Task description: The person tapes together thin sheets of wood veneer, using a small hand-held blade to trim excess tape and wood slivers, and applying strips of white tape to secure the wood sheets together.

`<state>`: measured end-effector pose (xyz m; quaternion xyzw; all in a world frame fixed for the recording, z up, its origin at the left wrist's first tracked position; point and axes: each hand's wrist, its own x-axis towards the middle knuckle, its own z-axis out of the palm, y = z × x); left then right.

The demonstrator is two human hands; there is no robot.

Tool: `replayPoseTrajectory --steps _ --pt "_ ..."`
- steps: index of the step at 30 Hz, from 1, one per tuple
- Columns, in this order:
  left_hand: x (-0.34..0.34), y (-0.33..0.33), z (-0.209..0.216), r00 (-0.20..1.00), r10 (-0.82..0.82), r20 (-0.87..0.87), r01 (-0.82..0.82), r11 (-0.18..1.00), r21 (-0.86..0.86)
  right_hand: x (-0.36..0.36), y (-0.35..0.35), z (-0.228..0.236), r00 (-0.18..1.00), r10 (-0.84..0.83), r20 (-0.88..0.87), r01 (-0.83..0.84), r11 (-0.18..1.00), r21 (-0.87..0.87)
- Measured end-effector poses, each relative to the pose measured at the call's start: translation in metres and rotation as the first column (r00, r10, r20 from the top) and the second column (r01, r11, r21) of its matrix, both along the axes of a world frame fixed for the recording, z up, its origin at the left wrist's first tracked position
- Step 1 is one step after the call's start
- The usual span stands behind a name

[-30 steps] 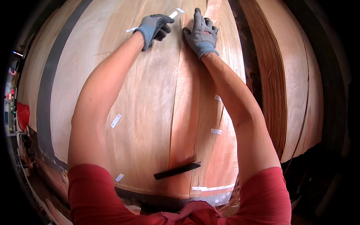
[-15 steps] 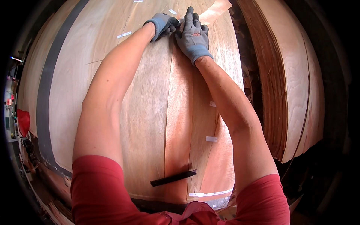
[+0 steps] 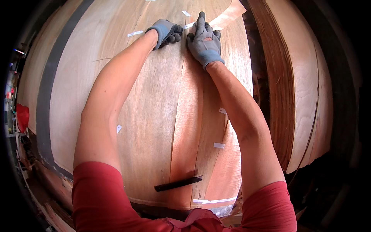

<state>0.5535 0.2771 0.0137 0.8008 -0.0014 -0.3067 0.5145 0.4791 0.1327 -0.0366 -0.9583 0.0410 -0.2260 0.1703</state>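
Note:
Wood veneer sheets point(image 3: 150, 104) lie side by side under my hands, their seams running away from me. My left hand point(image 3: 169, 34), in a grey-blue glove with dark fingers, is closed just above the veneer; whatever its curled fingers hold, if anything, is hidden. My right hand point(image 3: 206, 42), gloved alike with a hole on its back, presses flat near a seam, index finger stretched forward. A short white tape piece point(image 3: 188, 26) shows between the two hands. Beyond the right hand, a thin veneer strip point(image 3: 228, 15) curls up at the far right.
A dark narrow bar point(image 3: 178, 183) lies across the veneer near me. White tape pieces point(image 3: 218, 145) are dotted over the seams. A tall veneer stack point(image 3: 282, 89) stands to the right across a dark gap. A grey band point(image 3: 47, 92) runs along the left. A red object point(image 3: 22, 118) is at the far left.
My left hand has drawn back a little from the right hand, and the tape piece between them now shows. The right hand stays pressed on the veneer. The whole view has shifted slightly.

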Motion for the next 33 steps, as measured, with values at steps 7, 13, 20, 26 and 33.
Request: replayPoseTrajectory --steps 7,13,20,26,33 --pt "-0.001 -0.002 -0.001 0.999 0.029 0.015 -0.030 0.998 0.049 0.002 -0.001 -0.002 0.994 0.112 0.006 -0.110 0.985 -0.133" --pt "0.004 0.013 0.013 0.978 -0.038 0.205 0.005 0.987 0.160 0.005 0.005 0.010 0.989 0.120 -0.086 -0.142 0.932 -0.333" --pt "-0.052 0.054 0.006 0.973 0.173 0.151 -0.117 0.940 -0.321 0.002 -0.001 0.001 0.995 0.102 -0.022 -0.104 0.962 -0.251" --pt "-0.132 0.025 -0.023 0.931 0.358 0.075 -0.207 0.685 -0.698 0.005 0.000 -0.007 0.969 0.107 0.221 -0.066 0.981 -0.183" --pt "-0.150 0.011 -0.032 0.893 0.443 -0.085 -0.316 0.481 -0.817 0.006 0.002 0.001 0.990 0.121 0.073 -0.105 0.975 -0.195"
